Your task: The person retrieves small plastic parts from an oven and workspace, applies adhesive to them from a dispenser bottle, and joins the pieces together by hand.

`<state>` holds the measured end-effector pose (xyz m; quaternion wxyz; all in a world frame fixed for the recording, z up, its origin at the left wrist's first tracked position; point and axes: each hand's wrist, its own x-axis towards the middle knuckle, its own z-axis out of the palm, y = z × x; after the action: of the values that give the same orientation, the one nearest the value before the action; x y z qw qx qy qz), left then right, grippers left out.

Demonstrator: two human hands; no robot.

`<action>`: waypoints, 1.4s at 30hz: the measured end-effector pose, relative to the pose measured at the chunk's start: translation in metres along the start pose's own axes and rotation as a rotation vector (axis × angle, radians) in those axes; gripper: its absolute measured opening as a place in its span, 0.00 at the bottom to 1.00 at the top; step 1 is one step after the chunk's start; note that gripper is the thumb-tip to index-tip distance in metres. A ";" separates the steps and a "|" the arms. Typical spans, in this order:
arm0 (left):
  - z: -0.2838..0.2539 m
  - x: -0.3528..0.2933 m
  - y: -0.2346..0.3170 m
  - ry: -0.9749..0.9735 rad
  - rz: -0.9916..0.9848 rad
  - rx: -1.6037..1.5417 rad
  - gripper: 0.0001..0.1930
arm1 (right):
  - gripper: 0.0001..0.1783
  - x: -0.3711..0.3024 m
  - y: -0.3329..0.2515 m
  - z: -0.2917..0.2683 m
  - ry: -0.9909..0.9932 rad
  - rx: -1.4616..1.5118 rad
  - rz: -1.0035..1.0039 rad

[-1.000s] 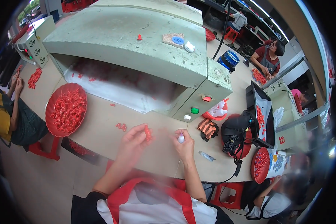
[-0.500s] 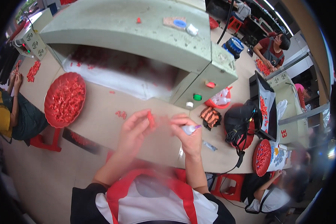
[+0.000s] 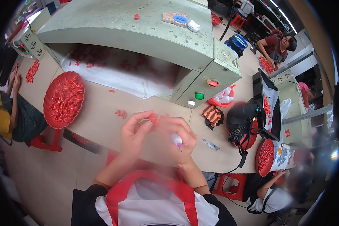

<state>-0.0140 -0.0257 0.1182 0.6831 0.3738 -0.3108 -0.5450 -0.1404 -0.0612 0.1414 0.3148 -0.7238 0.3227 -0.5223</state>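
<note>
My left hand (image 3: 133,132) pinches a small red figure-like piece (image 3: 153,119) between thumb and fingertips, above the table. Facing it, my right hand (image 3: 184,139) is closed round a small white squeeze bottle (image 3: 176,139), its purple tip slanting down toward me. The right fingertips reach close to the red piece; blur hides whether they touch it or hold another small part. A few loose red pieces (image 3: 121,113) lie on the table beyond my left hand.
A grey-green machine (image 3: 139,22) with red pieces inside its opening stands ahead. At left is a red basin (image 3: 49,113) of red pieces; at right, a red basket of bottles (image 3: 224,98), a striped cloth (image 3: 213,116) and a black bag (image 3: 241,122). Co-workers sit on both sides.
My right hand has moved left toward the red piece, and the bottle has swung from pointing right to pointing down. The left hand stays nearly in place.
</note>
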 end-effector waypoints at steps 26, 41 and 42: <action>0.022 -0.003 -0.029 -0.125 0.288 0.305 0.10 | 0.07 -0.024 0.037 -0.033 0.071 0.301 0.111; -0.005 0.008 -0.030 -0.351 -0.158 0.014 0.11 | 0.07 -0.026 0.034 -0.044 0.019 0.488 0.444; -0.005 0.008 -0.030 -0.352 -0.157 0.014 0.11 | 0.07 -0.025 0.032 -0.044 0.017 0.499 0.442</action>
<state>-0.0237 -0.0366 0.0904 0.5709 0.3006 -0.3991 -0.6515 -0.1932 -0.0655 0.1137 0.5853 -0.5326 0.3367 -0.5103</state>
